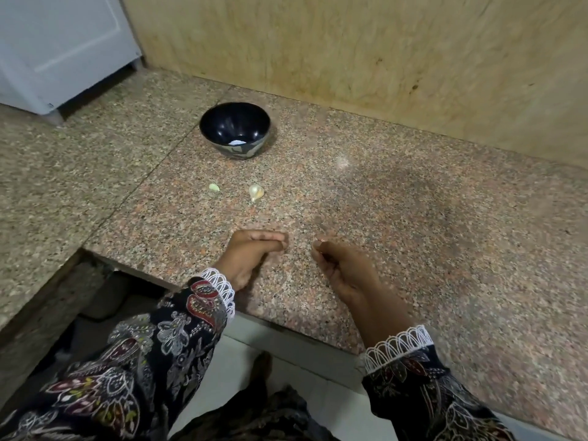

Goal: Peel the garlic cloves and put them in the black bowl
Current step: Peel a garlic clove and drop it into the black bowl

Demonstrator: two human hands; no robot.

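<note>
Left hand (254,249) rests on the counter (397,218), fingers loosely curled, grip empty. Right hand (340,265) — grip narrow, fingertips pinched; whether it holds anything, I cannot tell.

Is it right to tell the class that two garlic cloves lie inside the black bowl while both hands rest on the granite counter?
Not quite. The head view shows the two garlic cloves lying on the granite counter in front of the black bowl, not inside it. The left hand and right hand do rest on the counter.
</note>
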